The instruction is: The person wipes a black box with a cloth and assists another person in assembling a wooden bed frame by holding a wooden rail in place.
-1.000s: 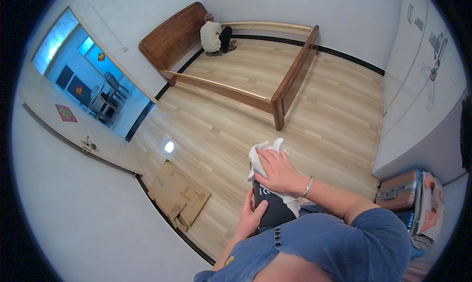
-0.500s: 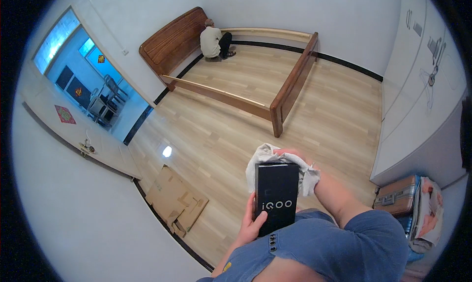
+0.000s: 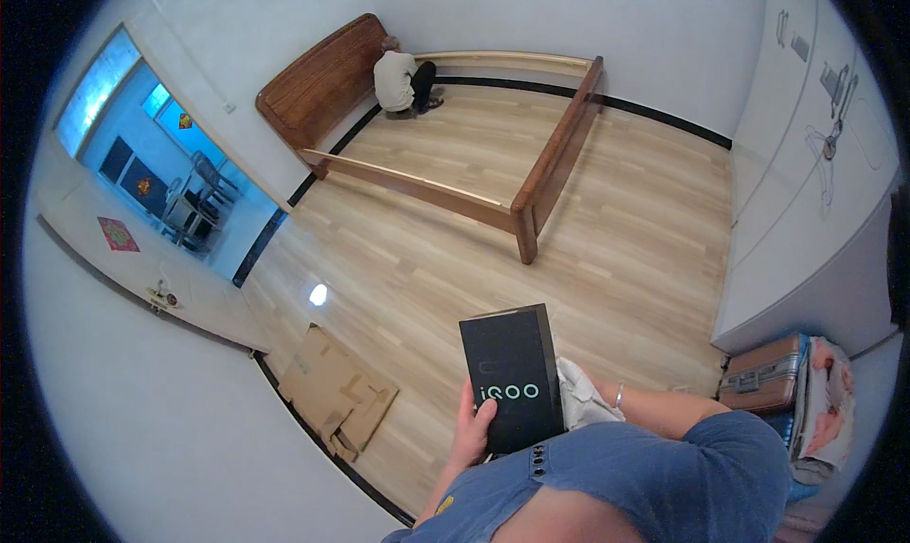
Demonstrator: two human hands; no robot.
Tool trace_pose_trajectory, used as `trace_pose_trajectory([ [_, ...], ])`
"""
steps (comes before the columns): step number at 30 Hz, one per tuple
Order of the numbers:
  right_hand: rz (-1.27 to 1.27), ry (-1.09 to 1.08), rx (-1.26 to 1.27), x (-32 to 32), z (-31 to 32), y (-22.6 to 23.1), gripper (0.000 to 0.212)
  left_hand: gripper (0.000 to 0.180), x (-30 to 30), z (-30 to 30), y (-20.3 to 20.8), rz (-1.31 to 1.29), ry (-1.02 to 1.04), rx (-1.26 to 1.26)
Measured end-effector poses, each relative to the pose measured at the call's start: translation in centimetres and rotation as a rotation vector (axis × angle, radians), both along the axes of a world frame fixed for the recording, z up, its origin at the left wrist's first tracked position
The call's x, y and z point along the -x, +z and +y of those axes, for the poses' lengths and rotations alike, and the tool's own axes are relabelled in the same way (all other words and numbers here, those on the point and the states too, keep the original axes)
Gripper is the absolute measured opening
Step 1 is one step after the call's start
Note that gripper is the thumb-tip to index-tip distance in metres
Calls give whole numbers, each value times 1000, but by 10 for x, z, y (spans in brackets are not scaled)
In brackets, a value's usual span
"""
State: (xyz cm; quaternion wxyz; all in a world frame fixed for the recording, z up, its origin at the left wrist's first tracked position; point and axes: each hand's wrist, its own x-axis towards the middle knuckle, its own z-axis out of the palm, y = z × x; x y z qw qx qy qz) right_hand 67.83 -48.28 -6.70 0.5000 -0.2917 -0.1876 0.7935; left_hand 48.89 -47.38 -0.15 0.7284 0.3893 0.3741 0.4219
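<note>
My left hand (image 3: 471,431) grips a black rectangular box (image 3: 507,353) with pale lettering, its thumb across the front face near the lower left edge. The box stands tilted close in front of my blue shirt. Against its right side lies a crumpled white cloth (image 3: 580,401). My right hand (image 3: 603,389) is closed on that cloth; most of its fingers are hidden behind the cloth and the box. A bracelet circles my right wrist.
A wooden bed frame (image 3: 524,221) without a mattress stands ahead, with a person (image 3: 396,81) squatting inside near the headboard. Flattened cardboard (image 3: 332,382) lies on the floor at left. A brown suitcase (image 3: 758,377) stands beside the white wardrobe (image 3: 773,230) at right. An open doorway (image 3: 156,164) is at far left.
The cloth and my right hand have come down from the box's top edge to its right side. The box has shifted slightly left and tilted. The squatting person stays in place.
</note>
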Motion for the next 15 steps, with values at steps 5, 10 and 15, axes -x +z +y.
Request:
trace_pose_trajectory([
  [5,358,-40,-76,-55,19,37,37,47,-9,8,6,-18,-108,48],
  [10,-331,-144,-128,-72,49,101,40,40,-27,14,3,-5,-102,21],
  [15,-1415,68,-809,-53,75,147,46,41,-16,18,-3,120,-102,26],
])
